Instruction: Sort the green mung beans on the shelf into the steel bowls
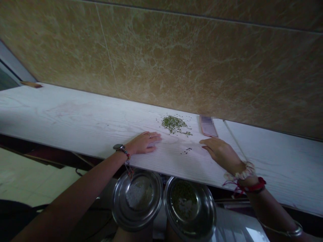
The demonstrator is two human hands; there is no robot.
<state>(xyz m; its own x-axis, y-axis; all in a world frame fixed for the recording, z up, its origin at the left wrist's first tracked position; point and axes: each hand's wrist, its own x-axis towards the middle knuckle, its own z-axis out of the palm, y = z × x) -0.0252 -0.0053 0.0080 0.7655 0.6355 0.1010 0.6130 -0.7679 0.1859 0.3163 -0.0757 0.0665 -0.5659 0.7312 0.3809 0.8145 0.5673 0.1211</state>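
A loose pile of small green beans, like mung beans (174,123), lies spread on the white wood-grained board (83,114). Nearer the front edge sits a small group of dark beans (187,150), apart from the pile. My left hand (145,143) rests flat on the board left of the beans, fingers stretched out and holding nothing. To the right of the dark beans, my right hand (219,149) is low over the board, fingers extended leftward and thumb a little apart. Nothing shows between its fingertips. Its other fingers are partly hidden.
Below the board's front edge are two steel bowls: the left bowl (117,205) contains something whitish, the right bowl (213,211) greenish beans. A phone (209,127) lies by the tiled wall (164,60). A brown wooden piece (31,84) lies at the far left.
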